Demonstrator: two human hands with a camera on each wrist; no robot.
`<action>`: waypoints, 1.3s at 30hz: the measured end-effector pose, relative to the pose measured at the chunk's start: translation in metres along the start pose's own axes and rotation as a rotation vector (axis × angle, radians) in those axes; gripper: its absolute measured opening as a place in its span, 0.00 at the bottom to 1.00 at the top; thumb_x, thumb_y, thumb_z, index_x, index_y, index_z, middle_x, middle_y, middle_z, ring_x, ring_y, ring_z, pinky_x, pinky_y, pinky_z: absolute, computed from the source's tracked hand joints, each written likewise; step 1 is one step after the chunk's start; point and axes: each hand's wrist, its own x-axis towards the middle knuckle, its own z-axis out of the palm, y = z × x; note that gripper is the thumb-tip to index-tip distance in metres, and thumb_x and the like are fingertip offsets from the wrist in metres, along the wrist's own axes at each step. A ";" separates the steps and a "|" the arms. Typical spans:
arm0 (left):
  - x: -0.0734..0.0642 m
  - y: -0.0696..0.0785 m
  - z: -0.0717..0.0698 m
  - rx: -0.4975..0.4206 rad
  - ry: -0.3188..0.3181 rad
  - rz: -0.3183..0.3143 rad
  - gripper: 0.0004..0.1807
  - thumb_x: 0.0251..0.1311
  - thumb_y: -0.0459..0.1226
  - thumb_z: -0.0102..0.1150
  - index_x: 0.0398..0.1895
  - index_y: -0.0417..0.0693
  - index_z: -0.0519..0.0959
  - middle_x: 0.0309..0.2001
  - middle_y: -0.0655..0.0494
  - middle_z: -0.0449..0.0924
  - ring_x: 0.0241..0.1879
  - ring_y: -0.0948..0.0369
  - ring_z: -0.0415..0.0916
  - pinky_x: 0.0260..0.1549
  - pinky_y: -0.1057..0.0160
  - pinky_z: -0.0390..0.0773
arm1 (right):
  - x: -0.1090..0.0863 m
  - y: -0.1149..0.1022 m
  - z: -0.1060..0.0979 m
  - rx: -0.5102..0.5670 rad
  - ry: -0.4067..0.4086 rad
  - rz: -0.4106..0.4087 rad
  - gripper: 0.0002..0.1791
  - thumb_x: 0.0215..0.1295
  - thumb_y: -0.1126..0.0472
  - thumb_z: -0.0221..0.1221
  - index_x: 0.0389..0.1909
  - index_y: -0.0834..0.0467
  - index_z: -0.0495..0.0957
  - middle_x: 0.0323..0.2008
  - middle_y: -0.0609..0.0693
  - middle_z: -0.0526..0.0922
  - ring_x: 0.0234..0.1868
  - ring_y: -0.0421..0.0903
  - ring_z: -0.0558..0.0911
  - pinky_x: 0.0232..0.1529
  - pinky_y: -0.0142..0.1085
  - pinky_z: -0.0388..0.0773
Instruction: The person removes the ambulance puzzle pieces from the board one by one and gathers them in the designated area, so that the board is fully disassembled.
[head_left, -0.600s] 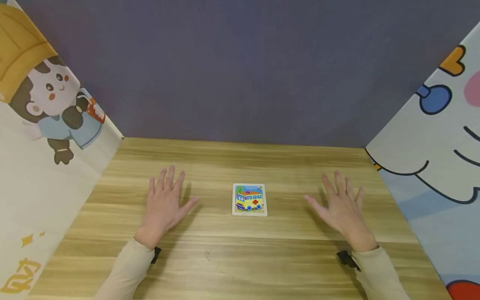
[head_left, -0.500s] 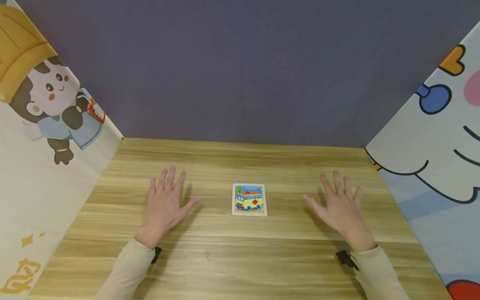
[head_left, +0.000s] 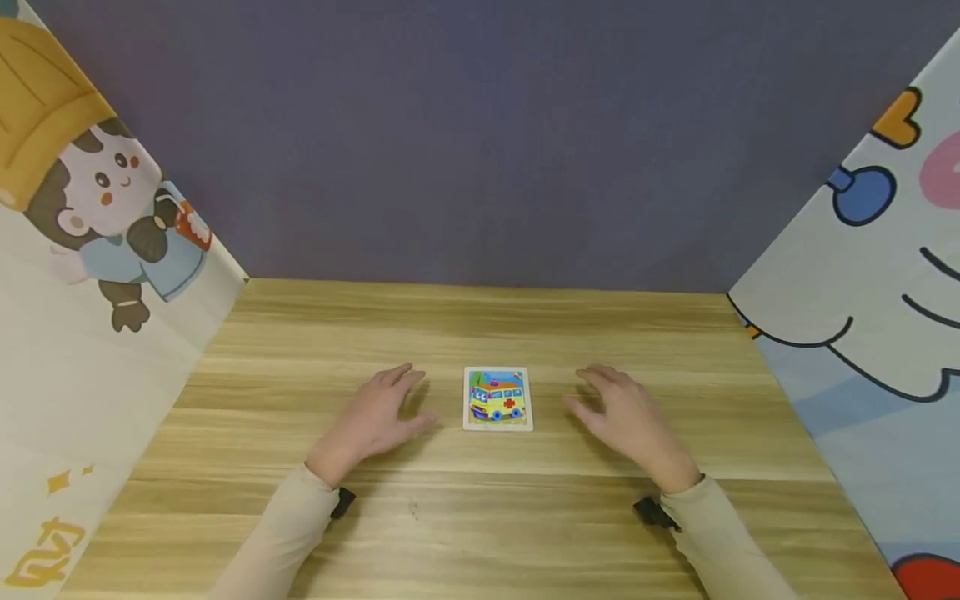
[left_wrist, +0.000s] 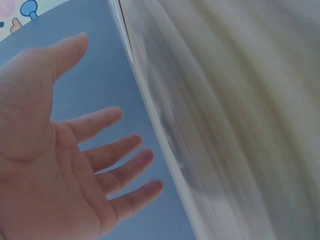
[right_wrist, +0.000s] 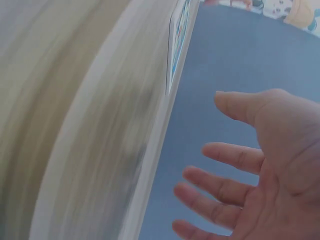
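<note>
A small square picture puzzle board [head_left: 498, 400] lies flat on the wooden table, showing a yellow ambulance with a red cross inside a white border. To its left hovers my left hand [head_left: 377, 417], fingers spread and slightly bent, apart from the board. On the other side my right hand [head_left: 626, 417] mirrors it, thumb and fingers parted, touching nothing. Both palms look bare in the wrist views, the left palm [left_wrist: 55, 165] and the right palm [right_wrist: 280, 185] alike. In the right wrist view the board's edge [right_wrist: 178, 42] shows near the top.
The wood-grain table [head_left: 480, 533] extends around the board. A dark grey-blue panel [head_left: 480, 142] stands behind it. Printed cartoon panels flank it, the left panel [head_left: 67, 375] and the right panel [head_left: 840, 308]. A black strap device [head_left: 656, 512] sits at the right wrist.
Both hands have moved inward toward the board from either side, and their fingers are more bent than before. The board stays where it lay.
</note>
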 end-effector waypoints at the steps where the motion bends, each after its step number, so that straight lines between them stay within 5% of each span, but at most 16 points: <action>1: 0.003 0.003 0.001 -0.016 -0.016 0.011 0.45 0.68 0.62 0.64 0.78 0.44 0.70 0.79 0.35 0.65 0.76 0.33 0.66 0.74 0.32 0.66 | 0.002 -0.005 0.003 0.008 -0.009 -0.012 0.33 0.74 0.43 0.65 0.69 0.61 0.79 0.68 0.65 0.80 0.68 0.69 0.79 0.68 0.66 0.76; 6: 0.017 0.018 0.009 -0.062 -0.065 0.053 0.43 0.68 0.61 0.65 0.77 0.46 0.71 0.79 0.37 0.66 0.77 0.36 0.66 0.75 0.35 0.67 | 0.012 -0.031 0.017 0.024 -0.043 -0.069 0.29 0.73 0.43 0.66 0.64 0.59 0.82 0.63 0.59 0.86 0.62 0.61 0.85 0.64 0.57 0.82; 9: 0.024 0.025 0.014 -0.087 -0.084 0.061 0.42 0.67 0.60 0.66 0.77 0.47 0.72 0.79 0.38 0.67 0.77 0.37 0.66 0.76 0.36 0.68 | 0.017 -0.045 0.024 0.050 -0.084 -0.108 0.25 0.73 0.45 0.67 0.59 0.59 0.85 0.49 0.53 0.90 0.44 0.50 0.88 0.47 0.46 0.88; 13: 0.033 0.029 0.021 -0.109 -0.098 0.048 0.44 0.67 0.60 0.67 0.78 0.46 0.71 0.79 0.37 0.66 0.78 0.37 0.65 0.76 0.35 0.66 | 0.026 -0.061 0.034 0.081 -0.133 -0.169 0.20 0.72 0.48 0.68 0.55 0.58 0.87 0.31 0.43 0.82 0.26 0.37 0.74 0.28 0.31 0.75; 20: 0.049 0.034 0.027 -0.137 -0.124 0.048 0.46 0.67 0.61 0.67 0.79 0.42 0.68 0.81 0.36 0.62 0.80 0.37 0.59 0.78 0.33 0.61 | 0.050 -0.073 0.051 0.082 -0.137 -0.225 0.17 0.73 0.51 0.68 0.55 0.58 0.88 0.27 0.41 0.79 0.25 0.36 0.72 0.27 0.30 0.71; 29: 0.060 0.033 0.031 -0.115 -0.154 0.050 0.43 0.65 0.57 0.69 0.79 0.47 0.70 0.83 0.38 0.58 0.82 0.36 0.55 0.80 0.33 0.57 | 0.077 -0.074 0.063 0.245 -0.234 -0.128 0.19 0.76 0.52 0.64 0.60 0.59 0.84 0.24 0.43 0.78 0.19 0.37 0.70 0.23 0.30 0.69; 39: 0.060 0.036 0.032 -0.114 -0.161 0.028 0.44 0.64 0.57 0.70 0.79 0.49 0.70 0.84 0.40 0.56 0.82 0.36 0.54 0.80 0.33 0.54 | 0.087 -0.075 0.067 0.228 -0.264 -0.101 0.23 0.75 0.50 0.66 0.64 0.57 0.81 0.22 0.44 0.77 0.19 0.38 0.70 0.22 0.31 0.68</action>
